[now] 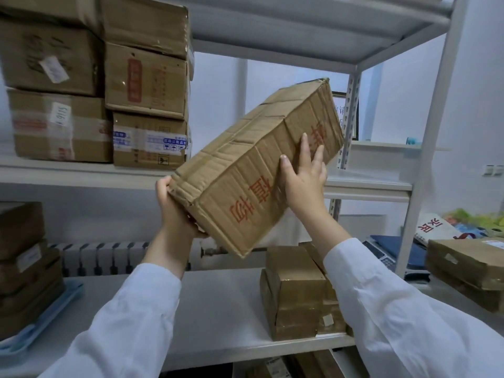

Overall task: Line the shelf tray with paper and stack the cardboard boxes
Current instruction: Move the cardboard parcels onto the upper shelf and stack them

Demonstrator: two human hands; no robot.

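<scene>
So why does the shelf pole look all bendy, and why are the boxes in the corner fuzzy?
Head view: the wide lens leans and bows the shelf post near the right edge; motion blur softens the stacked boxes top left, while the tilted box with red characters looks fairly sharp; light is soft and even, no glare.

Red "重物" on tilted carton (245, 170); "9115" on left box label (60, 113)

Single head-worn view, faces forward at shelf (218, 301), seemingly tilted slightly down. Close range: left hand (174, 211), right hand (302, 184), box (245, 170) at arm's reach, mid-frame. Wide lens bends edges.
</scene>
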